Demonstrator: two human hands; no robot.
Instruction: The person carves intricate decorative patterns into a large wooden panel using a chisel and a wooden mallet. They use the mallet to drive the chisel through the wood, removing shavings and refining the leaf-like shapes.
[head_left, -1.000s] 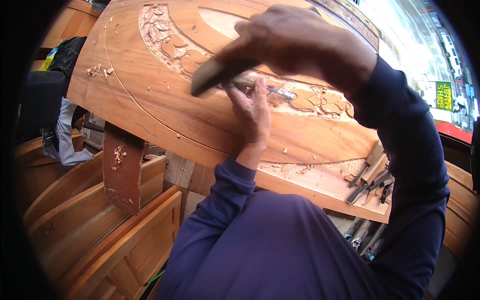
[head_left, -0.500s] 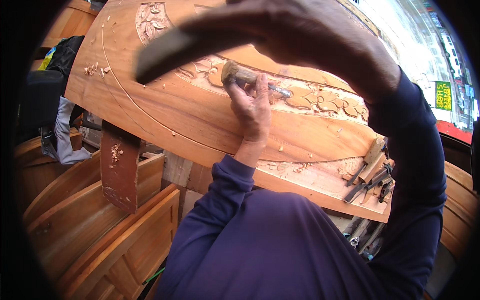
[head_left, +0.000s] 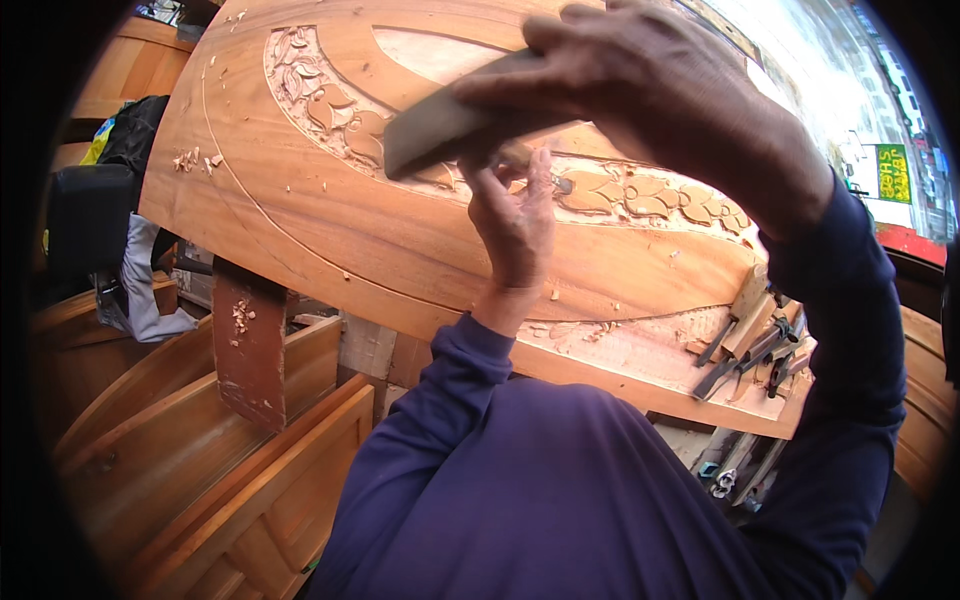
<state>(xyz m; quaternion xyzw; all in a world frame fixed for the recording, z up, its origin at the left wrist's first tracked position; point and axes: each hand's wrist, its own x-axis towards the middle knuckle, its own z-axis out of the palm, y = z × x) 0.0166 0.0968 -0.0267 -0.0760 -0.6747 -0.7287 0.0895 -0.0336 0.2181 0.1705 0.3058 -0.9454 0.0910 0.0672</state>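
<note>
My left hand (head_left: 515,225) is closed around a carving chisel (head_left: 563,186), whose metal end rests on the carved floral band of a large wooden panel (head_left: 390,255). Most of the chisel's handle is hidden behind a dark, flat wooden mallet (head_left: 435,132). My right hand (head_left: 640,75) grips that mallet from above, fingers wrapped over it. The mallet overlaps the handle end in the picture; whether the two touch I cannot tell. Raised leaves and petals (head_left: 650,198) run along the band to the right of the chisel.
Several chisels and wooden-handled tools (head_left: 755,335) lie at the panel's right corner. Wood shavings (head_left: 190,160) are scattered on the panel. Below it on the left stand wooden panels (head_left: 270,490) and a reddish-brown board (head_left: 250,345). A black seat-like object (head_left: 90,215) sits at far left.
My right hand has swung the mallet rightward and slightly down, over the chisel's handle. My left hand keeps its hold on the chisel. The whole view has shifted slightly.
</note>
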